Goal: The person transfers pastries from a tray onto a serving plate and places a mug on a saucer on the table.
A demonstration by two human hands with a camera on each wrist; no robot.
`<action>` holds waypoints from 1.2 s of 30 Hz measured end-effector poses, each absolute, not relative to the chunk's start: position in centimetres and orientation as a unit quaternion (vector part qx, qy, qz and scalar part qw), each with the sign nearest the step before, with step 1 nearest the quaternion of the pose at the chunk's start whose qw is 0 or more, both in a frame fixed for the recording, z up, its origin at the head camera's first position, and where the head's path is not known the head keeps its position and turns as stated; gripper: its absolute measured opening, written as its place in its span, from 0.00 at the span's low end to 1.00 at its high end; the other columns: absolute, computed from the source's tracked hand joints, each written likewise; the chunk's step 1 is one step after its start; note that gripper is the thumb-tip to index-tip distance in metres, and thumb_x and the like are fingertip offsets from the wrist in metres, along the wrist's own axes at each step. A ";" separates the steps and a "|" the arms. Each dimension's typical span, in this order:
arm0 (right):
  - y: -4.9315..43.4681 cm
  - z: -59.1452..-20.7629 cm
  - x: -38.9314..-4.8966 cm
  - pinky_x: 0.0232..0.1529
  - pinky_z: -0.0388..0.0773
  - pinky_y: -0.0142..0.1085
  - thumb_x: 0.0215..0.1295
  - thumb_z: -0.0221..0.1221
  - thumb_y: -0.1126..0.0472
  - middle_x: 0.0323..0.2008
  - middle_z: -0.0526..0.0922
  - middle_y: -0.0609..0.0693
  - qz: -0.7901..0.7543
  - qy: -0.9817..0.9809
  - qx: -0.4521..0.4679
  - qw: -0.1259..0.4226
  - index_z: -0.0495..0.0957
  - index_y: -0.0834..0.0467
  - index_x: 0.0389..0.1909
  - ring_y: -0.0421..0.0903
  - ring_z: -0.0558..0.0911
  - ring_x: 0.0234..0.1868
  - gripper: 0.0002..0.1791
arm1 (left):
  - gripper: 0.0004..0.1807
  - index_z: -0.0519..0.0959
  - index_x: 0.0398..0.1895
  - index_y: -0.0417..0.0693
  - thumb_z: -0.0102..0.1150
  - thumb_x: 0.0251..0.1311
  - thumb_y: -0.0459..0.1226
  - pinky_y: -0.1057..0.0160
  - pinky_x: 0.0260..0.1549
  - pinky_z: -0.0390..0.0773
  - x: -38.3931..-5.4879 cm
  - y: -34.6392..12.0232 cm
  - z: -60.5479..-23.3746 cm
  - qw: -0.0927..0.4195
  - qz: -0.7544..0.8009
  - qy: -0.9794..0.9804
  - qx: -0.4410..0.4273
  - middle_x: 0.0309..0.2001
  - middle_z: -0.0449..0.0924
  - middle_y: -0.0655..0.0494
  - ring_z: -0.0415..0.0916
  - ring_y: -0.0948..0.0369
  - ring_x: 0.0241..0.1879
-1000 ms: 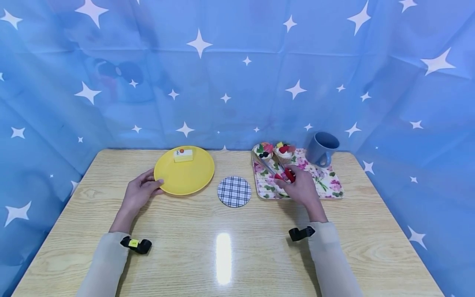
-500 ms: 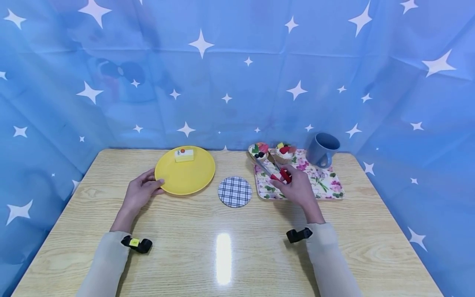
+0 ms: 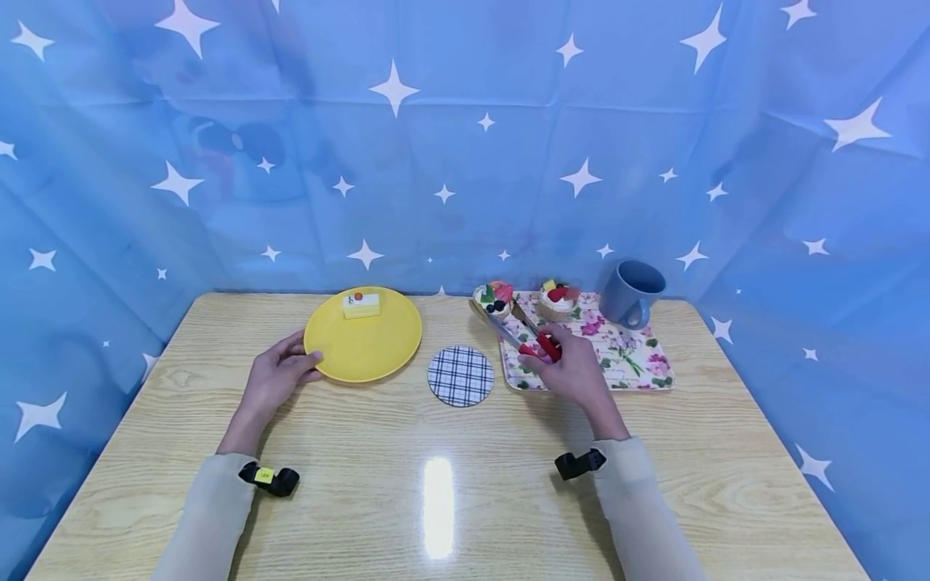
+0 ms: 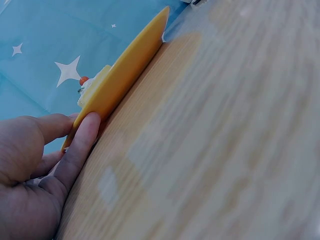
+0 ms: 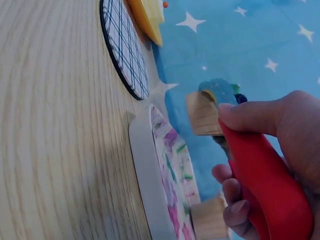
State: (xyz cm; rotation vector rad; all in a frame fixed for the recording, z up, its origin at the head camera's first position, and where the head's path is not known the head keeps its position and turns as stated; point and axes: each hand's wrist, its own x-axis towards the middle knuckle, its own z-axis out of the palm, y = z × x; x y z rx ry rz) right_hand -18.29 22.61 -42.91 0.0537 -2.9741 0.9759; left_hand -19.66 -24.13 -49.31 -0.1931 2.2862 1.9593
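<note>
Leftward since the earlier frames go my right hand [image 3: 570, 367], the red-handled tongs [image 3: 550, 347] and the berry-topped tart [image 3: 494, 300] between their tips; a gap now shows between it and the second tart [image 3: 558, 303], which stays put on the floral tray [image 3: 519, 375]. My right fingers are curled round the tongs' handles, and the held tart is raised, at the tray's back left corner. My left hand, thumb and fingers nearly closed, pinches the rim of the yellow plate [image 3: 363, 351].

Too light a squeeze could let the tart slip or tip; too hard a one could crush it. Carried low, it might catch the plate's rim. Bare table lies between tray and plate, behind the checked coaster [image 3: 461, 376]; the curtain [image 3: 443, 218] stands close at the back, so room there looks tight.
</note>
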 end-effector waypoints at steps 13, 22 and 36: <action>21.5 -42.6 -18.0 0.35 0.83 0.35 0.64 0.70 0.47 0.50 0.83 0.60 0.322 -0.946 0.039 0.008 0.74 0.57 0.67 0.53 0.78 0.42 0.34 | 0.41 0.56 0.82 0.49 0.63 0.71 0.43 0.66 0.48 0.90 -19.6 -24.3 -49.4 0.059 0.650 0.755 -0.063 0.51 0.73 0.53 0.86 0.71 0.40; 20.7 -42.6 -17.8 0.29 0.77 0.31 0.62 0.71 0.48 0.44 0.83 0.59 0.326 -0.944 0.049 0.017 0.77 0.59 0.63 0.52 0.76 0.38 0.32 | 0.41 0.55 0.82 0.50 0.62 0.72 0.44 0.66 0.49 0.90 -19.7 -24.2 -49.3 0.065 0.650 0.754 -0.068 0.52 0.72 0.52 0.85 0.71 0.41; 19.6 -42.7 -17.6 0.27 0.75 0.32 0.62 0.71 0.49 0.41 0.83 0.58 0.334 -0.940 0.066 0.022 0.77 0.57 0.65 0.51 0.76 0.36 0.32 | 0.40 0.55 0.82 0.48 0.62 0.72 0.44 0.66 0.49 0.90 -19.8 -24.2 -49.5 0.063 0.651 0.754 -0.060 0.52 0.72 0.52 0.85 0.71 0.42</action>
